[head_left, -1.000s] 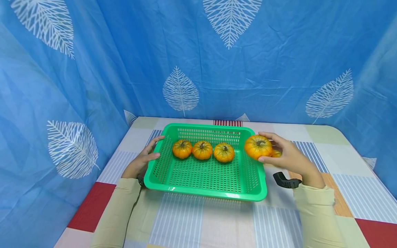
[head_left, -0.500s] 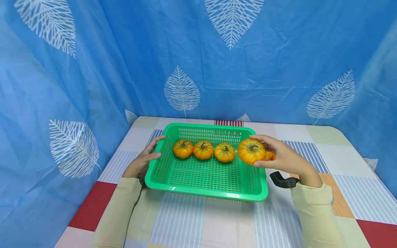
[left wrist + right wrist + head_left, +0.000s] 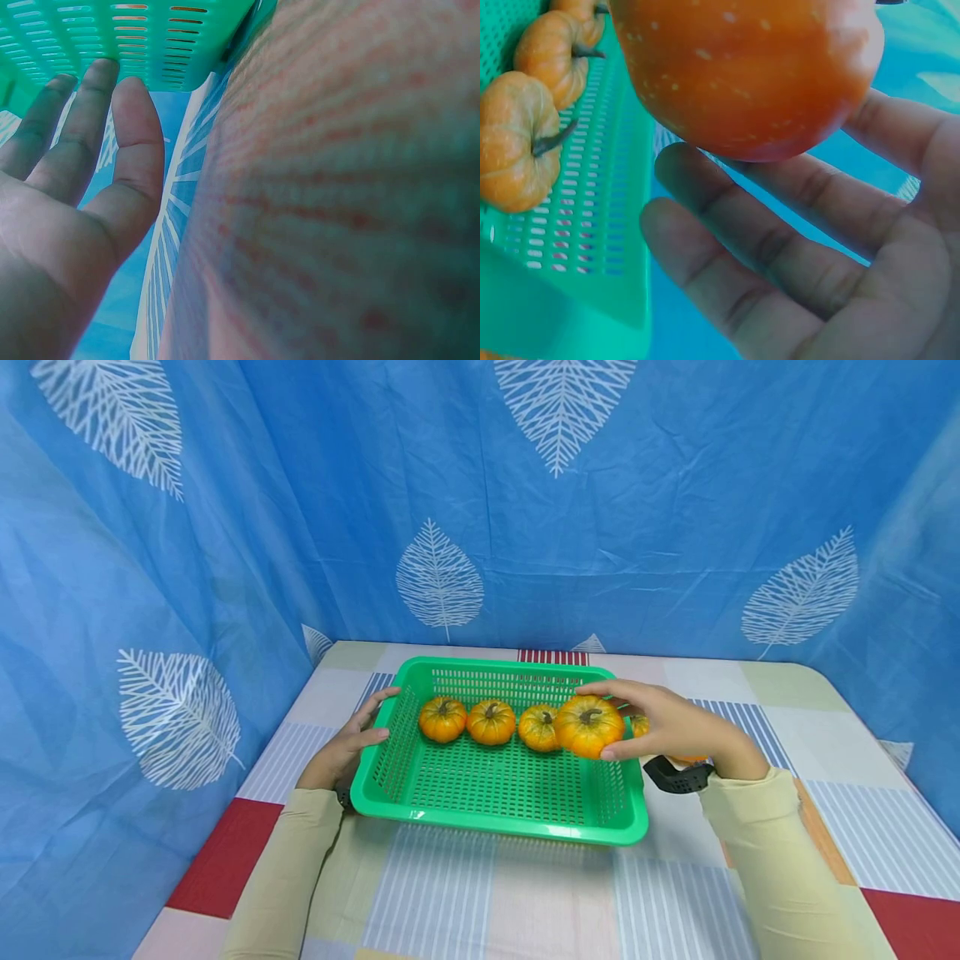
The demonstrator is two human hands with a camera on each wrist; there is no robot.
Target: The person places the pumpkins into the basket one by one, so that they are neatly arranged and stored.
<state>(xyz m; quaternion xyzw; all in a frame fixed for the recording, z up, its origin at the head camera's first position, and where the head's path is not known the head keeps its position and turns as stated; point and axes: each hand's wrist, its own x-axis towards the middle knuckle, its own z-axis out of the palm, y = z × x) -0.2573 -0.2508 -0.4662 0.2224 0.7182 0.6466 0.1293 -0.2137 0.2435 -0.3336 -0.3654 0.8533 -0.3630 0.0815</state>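
Observation:
My right hand point(image 3: 675, 731) pinches a small orange pumpkin point(image 3: 587, 731) between thumb and fingers, over the right part of the green plastic basket point(image 3: 487, 828). In the right wrist view the held pumpkin point(image 3: 754, 82) fills the top, with two fingers stretched out beneath it. Inside the basket, three pumpkins stand in a row; the held one partly covers the rightmost pumpkin point(image 3: 536, 728). My left hand point(image 3: 341, 752) is at the basket's left side, thumb and fingers spread. Its fairly straight fingertips point(image 3: 136, 101) lie against the slotted wall in the left wrist view.
Beyond the basket's right side, more orange pumpkin point(image 3: 688, 760) shows, mostly hidden by my right hand and wrist strap. A patchwork cloth point(image 3: 555, 893) covers the table. Blue leaf-print curtains point(image 3: 585, 552) hang close behind and at the sides.
My right hand has carried its pumpkin leftward, from the basket's right rim to over the inside, near the rightmost pumpkin of the row. The left hand has stayed in place.

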